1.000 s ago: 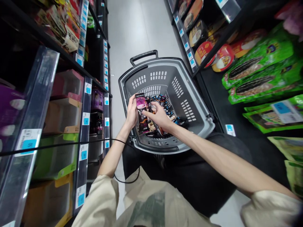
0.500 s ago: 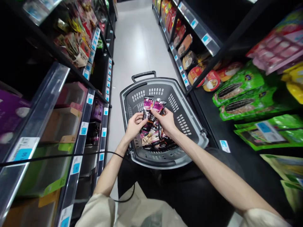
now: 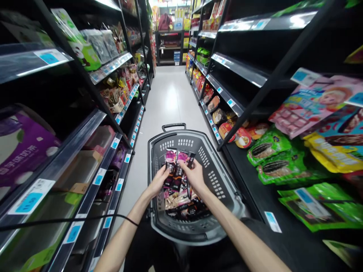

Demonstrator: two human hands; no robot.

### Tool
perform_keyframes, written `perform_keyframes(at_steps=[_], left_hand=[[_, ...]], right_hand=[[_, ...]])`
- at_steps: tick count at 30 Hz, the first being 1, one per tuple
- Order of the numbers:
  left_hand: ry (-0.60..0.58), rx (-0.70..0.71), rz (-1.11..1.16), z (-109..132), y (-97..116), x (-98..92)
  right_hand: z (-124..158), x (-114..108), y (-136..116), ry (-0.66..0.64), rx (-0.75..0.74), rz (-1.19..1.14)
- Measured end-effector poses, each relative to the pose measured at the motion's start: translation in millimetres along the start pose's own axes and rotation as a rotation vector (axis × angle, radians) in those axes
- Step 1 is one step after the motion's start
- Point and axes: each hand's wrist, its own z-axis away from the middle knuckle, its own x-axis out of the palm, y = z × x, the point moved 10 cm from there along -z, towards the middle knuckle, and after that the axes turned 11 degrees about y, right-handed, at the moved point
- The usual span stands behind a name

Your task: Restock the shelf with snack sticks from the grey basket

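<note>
Over the grey shopping basket (image 3: 198, 238) both my hands hold slim black-and-purple sachets upright, side by side. My left hand (image 3: 159, 182) has its fingers closed on the lower left edge of the left sachet (image 3: 170, 158). My right hand (image 3: 194, 175) pinches the right sachet (image 3: 182, 155), and another dark sachet (image 3: 191, 158) stands by its fingers. More sachets (image 3: 181, 202), black, tan and pink, lie loose in a pile on the basket's bottom. The lettering on the packs is too small to read.
Shelves with price labels line both sides of the aisle floor (image 3: 170, 90). At right lie green seed bags (image 3: 279, 170) and bowl-shaped packs (image 3: 243, 136). A purple box (image 3: 25, 147) stands at left. A black cable (image 3: 85, 218) crosses by my left forearm.
My view has tilted up, so the basket and hands sit lower and the aisle's far end shows. The sachets are now held more evenly side by side, with more of their black lower parts visible.
</note>
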Motion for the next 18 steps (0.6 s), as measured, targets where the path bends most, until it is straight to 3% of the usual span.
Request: perform_keyframes(at_steps=[4, 10, 14, 18], left_hand=[[-0.159, 0.107, -0.168, 2, 0, 11.7], [-0.251, 0.224, -0.292, 6, 2, 15.6], [-0.18, 0.245, -0.296, 4, 5, 11.6], [-0.002, 0.203, -0.166, -2, 10, -4.0]], right_hand=[[7, 9, 9, -0.029, 0.008, 0.01], [9, 9, 15, -0.036, 0.065, 0.039], [11, 11, 20, -0.051, 0.111, 0.032], [4, 6, 24, -0.072, 0.201, 0.017]])
